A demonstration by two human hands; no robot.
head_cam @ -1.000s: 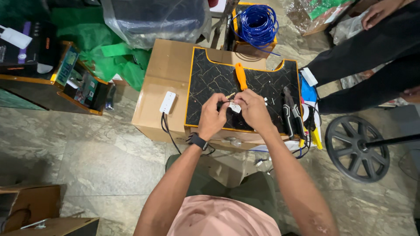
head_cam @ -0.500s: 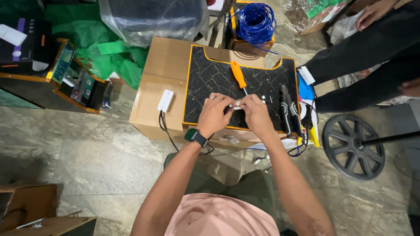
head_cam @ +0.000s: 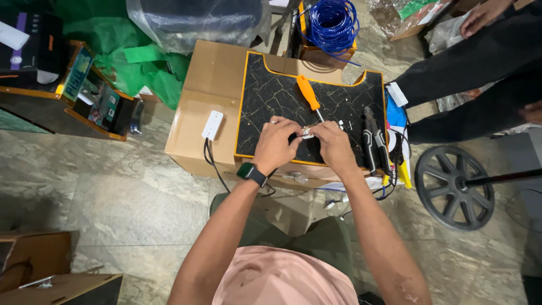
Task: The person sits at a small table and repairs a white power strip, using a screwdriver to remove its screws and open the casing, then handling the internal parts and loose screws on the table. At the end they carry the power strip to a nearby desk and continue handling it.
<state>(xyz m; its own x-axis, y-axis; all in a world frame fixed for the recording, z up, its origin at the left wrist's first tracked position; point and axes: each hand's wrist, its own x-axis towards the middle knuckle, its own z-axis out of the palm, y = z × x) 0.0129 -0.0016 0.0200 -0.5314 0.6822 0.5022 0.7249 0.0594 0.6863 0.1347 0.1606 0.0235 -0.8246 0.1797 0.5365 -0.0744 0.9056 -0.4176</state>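
My left hand [head_cam: 275,144] and my right hand [head_cam: 333,146] meet over a black marbled mat [head_cam: 271,99] with an orange border, laid on a cardboard box [head_cam: 209,85]. Both hands pinch one small white part [head_cam: 306,134] between their fingertips; most of it is hidden by the fingers. A dark watch [head_cam: 252,173] sits on my left wrist. An orange-handled screwdriver [head_cam: 308,95] lies on the mat just beyond my hands, its tip pointing toward them.
A white socket block [head_cam: 213,124] with a black cord lies on the box at left. Dark hand tools [head_cam: 374,141] lie at the mat's right. A blue wire coil [head_cam: 332,25] stands behind. Another person's dark-clad legs [head_cam: 468,73] are at right, above a black wheel [head_cam: 454,186].
The view has drifted slightly; my hands stay together on the small white part with only small finger movement. The screwdriver has not moved.
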